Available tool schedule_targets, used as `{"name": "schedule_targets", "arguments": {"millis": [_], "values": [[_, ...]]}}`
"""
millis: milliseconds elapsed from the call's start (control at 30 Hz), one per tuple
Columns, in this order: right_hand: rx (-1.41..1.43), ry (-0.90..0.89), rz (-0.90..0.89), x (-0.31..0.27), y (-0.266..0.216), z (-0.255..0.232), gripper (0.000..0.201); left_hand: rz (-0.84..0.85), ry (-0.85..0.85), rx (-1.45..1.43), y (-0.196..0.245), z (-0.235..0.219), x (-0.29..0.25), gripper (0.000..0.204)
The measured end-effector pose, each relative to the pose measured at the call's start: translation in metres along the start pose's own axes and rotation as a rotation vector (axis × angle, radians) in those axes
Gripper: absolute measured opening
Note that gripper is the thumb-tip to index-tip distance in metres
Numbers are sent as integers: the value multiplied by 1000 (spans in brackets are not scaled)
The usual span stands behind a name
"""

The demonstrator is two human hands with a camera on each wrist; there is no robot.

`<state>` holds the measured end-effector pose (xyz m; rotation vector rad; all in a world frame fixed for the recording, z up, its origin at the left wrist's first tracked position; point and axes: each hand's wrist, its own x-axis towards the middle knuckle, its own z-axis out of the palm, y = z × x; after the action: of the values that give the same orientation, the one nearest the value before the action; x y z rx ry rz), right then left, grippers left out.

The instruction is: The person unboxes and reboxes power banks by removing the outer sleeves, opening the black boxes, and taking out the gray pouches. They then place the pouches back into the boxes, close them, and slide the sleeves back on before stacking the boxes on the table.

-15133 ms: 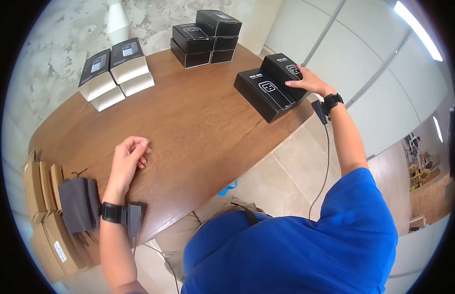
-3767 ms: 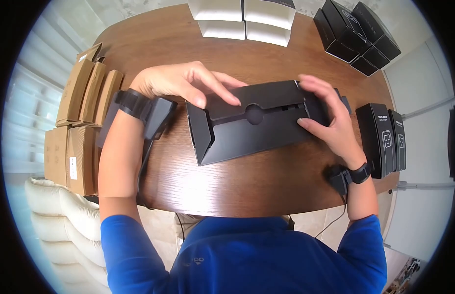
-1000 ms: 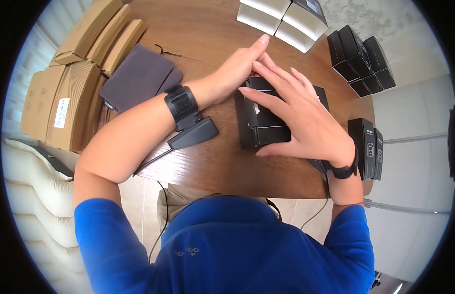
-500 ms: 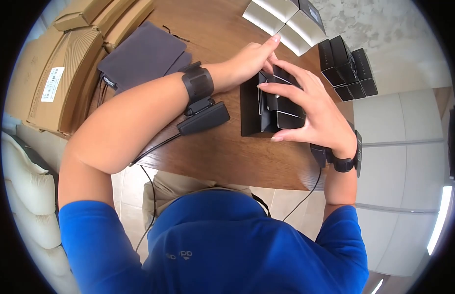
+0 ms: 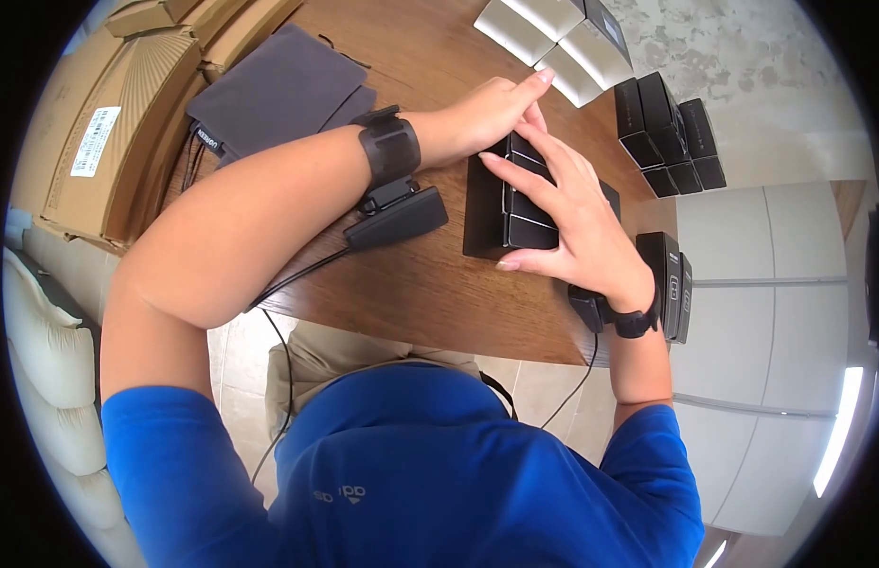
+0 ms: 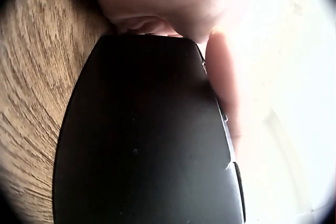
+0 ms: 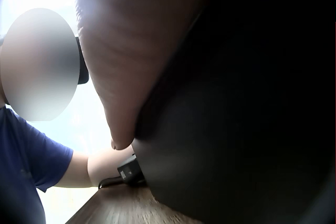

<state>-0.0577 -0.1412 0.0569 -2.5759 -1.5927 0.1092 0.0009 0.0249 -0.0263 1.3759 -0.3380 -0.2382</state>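
Observation:
A black cardboard box (image 5: 487, 213) lies on the table under both hands in the head view, its flapped side toward the top. At its far end my left hand (image 5: 492, 114) holds the edge, the thumb sticking up and the other fingers mostly hidden. In the left wrist view the same hand (image 6: 168, 3) has its fingers folded against the end of the box (image 6: 147, 129). My right hand (image 5: 591, 213) spreads over the flaps, fingers fairly straight, with the thumb at the near edge. Its fingertips come close to the left hand.
Brown cartons (image 5: 89, 151) and a dark grey pouch (image 5: 278, 90) are at the left. White-sided boxes (image 5: 553, 43) stand at the back; a black box stack (image 5: 667, 137) is beyond them. More black boxes (image 5: 662, 275) stand right. Cables (image 5: 288, 360) hang from the wrist cameras.
Earlier the right hand lay on boxes at the right; then one box came to the middle with its flapped side up. Over the last second its flaps have settled flatter under the right hand.

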Motion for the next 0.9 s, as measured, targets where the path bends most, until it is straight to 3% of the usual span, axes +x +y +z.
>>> {"name": "schedule_targets", "arguments": {"millis": [67, 233, 467, 900], "values": [[45, 111, 32, -4, -2, 4, 80, 27, 10, 14, 0, 1, -1, 71], [28, 136, 65, -20, -2, -1, 82, 104, 45, -1, -10, 4, 6, 72], [-65, 71, 72, -26, -10, 5, 77, -2, 24, 23, -1, 3, 0, 72], [69, 197, 68, -20, -9, 12, 57, 30, -45, 27, 0, -3, -1, 60]]}}
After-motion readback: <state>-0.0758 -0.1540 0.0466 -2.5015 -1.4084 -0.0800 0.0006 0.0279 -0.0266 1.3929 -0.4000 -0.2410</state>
